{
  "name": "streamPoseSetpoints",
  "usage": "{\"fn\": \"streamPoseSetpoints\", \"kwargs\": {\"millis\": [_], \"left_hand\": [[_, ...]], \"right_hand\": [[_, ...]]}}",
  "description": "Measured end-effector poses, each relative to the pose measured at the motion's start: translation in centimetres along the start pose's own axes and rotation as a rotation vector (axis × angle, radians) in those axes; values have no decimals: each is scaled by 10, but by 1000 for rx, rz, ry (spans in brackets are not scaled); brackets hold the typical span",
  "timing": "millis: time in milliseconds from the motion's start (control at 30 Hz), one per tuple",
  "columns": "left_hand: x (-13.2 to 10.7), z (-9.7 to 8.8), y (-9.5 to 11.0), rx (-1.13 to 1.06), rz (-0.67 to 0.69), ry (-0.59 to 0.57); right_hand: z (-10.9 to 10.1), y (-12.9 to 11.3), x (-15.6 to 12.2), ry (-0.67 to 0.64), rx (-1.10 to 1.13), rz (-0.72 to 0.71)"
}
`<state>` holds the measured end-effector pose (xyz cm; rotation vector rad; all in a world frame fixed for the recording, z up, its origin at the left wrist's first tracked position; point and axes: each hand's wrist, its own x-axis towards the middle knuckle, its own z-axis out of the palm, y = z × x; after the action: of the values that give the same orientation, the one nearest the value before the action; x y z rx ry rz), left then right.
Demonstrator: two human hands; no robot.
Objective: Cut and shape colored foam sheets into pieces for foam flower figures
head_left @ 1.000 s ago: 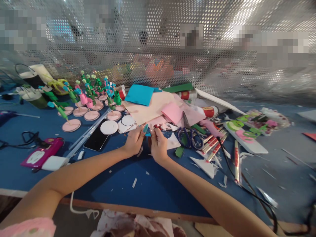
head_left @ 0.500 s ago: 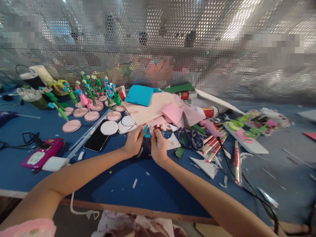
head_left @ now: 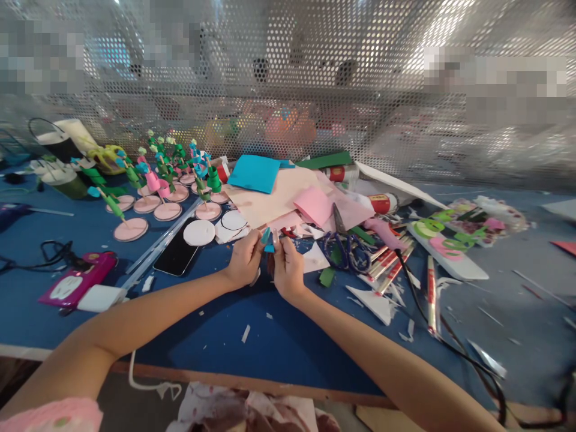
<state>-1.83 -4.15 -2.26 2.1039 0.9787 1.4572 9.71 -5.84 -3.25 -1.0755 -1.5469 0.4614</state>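
Between the thumbs and fingers of both hands is a small strip of blue paper (head_left: 269, 247), mostly covered by the fingertips. My left hand (head_left: 246, 258) is closed on its left end, with a blue tip standing up at the thumb. My right hand (head_left: 288, 265) pinches the other side, close beside the left. Both hands hang over the table's middle, in front of pale pink paper sheets (head_left: 265, 207). Left of them a white paper disc (head_left: 199, 233) lies on a black phone (head_left: 176, 255). Dark-handled scissors (head_left: 347, 255) rest to the right.
Several paper flowers on pink round bases (head_left: 130, 229) stand at left, behind a magenta glue gun (head_left: 81, 281). A folded blue sheet (head_left: 254, 174) lies at the back. Right are a pink glue gun (head_left: 384, 233), its black cable and paper scraps. A perforated metal screen (head_left: 288, 78) stands behind.
Both hands stay almost in place. The fingers have shifted slightly, and a little more of the blue paper shows between the thumbs.
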Motion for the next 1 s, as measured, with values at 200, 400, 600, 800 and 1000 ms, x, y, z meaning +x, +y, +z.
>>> {"fn": "streamPoseSetpoints", "kwargs": {"millis": [200, 400, 600, 800, 1000], "left_hand": [[1, 0, 2, 2, 68, -3], [1, 2, -4, 188, 139, 93], [-2, 2, -7, 131, 135, 45], [2, 7, -7, -195, -224, -14], [5, 7, -7, -194, -192, -64]], "right_hand": [[-1, 1, 1, -2, -1, -20], [2, 6, 2, 62, 10, 3], [-1, 8, 2, -6, -48, -9], [-3, 8, 7, 27, -51, -11], [-2, 7, 9, 33, -28, -1]]}}
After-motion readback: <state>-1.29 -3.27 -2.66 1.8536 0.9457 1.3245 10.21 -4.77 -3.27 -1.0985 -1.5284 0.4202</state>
